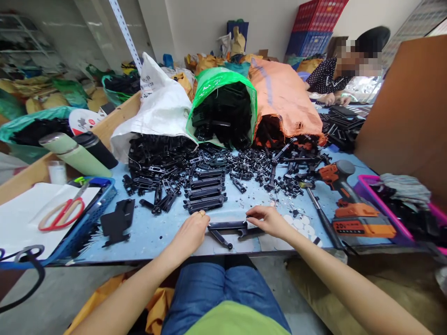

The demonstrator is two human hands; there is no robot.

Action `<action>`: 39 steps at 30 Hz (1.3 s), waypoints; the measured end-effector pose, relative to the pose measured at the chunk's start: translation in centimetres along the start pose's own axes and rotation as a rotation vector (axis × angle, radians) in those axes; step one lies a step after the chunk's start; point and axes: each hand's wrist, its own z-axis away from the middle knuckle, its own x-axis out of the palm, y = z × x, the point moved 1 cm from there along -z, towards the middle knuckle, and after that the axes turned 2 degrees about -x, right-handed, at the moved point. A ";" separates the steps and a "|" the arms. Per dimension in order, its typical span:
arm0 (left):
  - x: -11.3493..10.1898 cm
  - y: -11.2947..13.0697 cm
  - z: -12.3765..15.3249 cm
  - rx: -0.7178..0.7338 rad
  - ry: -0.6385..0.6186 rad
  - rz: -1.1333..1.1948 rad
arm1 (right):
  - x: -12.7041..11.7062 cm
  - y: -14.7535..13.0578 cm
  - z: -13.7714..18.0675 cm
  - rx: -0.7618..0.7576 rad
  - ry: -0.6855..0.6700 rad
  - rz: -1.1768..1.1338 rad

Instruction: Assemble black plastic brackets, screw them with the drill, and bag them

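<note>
While the left hand (195,228) grips 1 end, a black plastic bar (226,225) lies with the right hand (267,219) at the other

Although the fingers hide both its tips, the bar shows as a long, narrow piece lying crosswise near the front edge of the light blue table (153,237), with a shorter strut (220,239) slanting from its left part toward that edge. The left fingers are bunched together around the left end. The right thumb and forefinger come close together at the right end; I cannot tell whether they pinch the bar or some small piece on it.

Just beyond the hands, similar black bars (206,191) lie in a row, backed by a heap of small black parts with metal pins (249,163). Behind these, a white woven sack (160,102), a green plastic bag (213,77) and an orange woven sack (282,93) open toward the person, black parts at their mouths.

To the right lie white discs (303,226), a hammer (323,218) and an orange-and-black cordless drill (363,223) marked 20V. To the left, red-handled scissors (63,214) rest on white paper (26,218) in a blue plastic basket (111,191). At the upper right, 1 co-worker (328,77) in a dotted top leans over the table.
</note>
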 end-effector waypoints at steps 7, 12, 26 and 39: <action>1.6 0.4 -0.3 0.061 -0.020 -0.016 | 0.0 -3.4 0.2 -0.141 -0.158 0.451; 4.1 -0.4 0.5 0.044 0.159 0.069 | 0.6 -4.1 0.0 -0.161 -0.234 0.649; 6.8 5.9 -3.1 0.084 0.070 0.180 | 3.2 4.9 3.9 -0.443 0.085 0.468; 5.0 4.0 -1.2 0.145 0.146 -0.013 | 0.4 2.3 2.5 -0.423 0.034 0.765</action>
